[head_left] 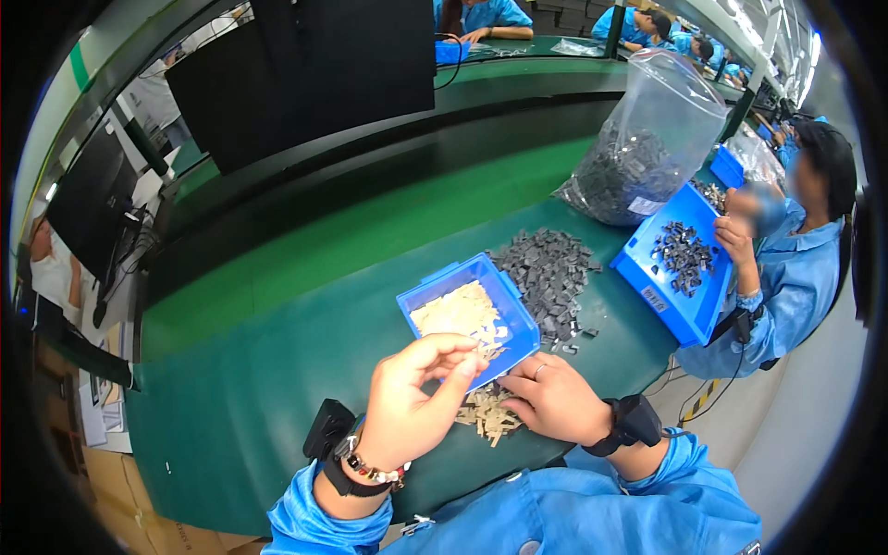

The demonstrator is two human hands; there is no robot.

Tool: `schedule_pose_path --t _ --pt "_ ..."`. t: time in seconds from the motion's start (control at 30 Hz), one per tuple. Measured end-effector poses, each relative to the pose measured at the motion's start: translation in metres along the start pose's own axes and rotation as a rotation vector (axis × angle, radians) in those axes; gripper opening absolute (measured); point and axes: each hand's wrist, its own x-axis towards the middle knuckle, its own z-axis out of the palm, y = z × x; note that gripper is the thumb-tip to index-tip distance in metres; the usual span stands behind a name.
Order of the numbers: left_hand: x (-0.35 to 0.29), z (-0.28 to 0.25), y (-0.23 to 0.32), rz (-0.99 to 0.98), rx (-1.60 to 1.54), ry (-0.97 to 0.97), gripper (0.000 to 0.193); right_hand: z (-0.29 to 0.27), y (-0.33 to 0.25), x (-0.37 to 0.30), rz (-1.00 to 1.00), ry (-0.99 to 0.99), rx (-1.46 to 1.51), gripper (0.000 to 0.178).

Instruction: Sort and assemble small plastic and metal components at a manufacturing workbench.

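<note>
A small blue bin full of cream-coloured small pieces is in front of me on the green table. My left hand is over its near edge, thumb and fingertips pinched together; whatever they hold is too small to name. Just right of the bin's near corner, my right hand bends its fingers down by a loose pile of thin beige strips mixed with a few dark bits. Its fingertips are partly hidden, and I cannot make out what is in them. A heap of small dark grey pieces lies behind the bin.
A big clear bag of dark pieces stands at the back right. Beside it a co-worker holds a tilted blue tray with dark parts. A black screen and a green belt lie beyond the table.
</note>
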Motion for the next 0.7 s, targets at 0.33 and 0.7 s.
schedule_pose_path --t 0.33,0.7 --pt "-0.001 -0.004 0.004 0.004 0.042 -0.040 0.018 0.019 -0.009 0.002 0.090 0.112 0.122 0.018" --pt "0.000 -0.003 0.004 -0.009 0.089 -0.063 0.018 0.014 -0.010 0.005 0.287 0.031 0.210 0.017"
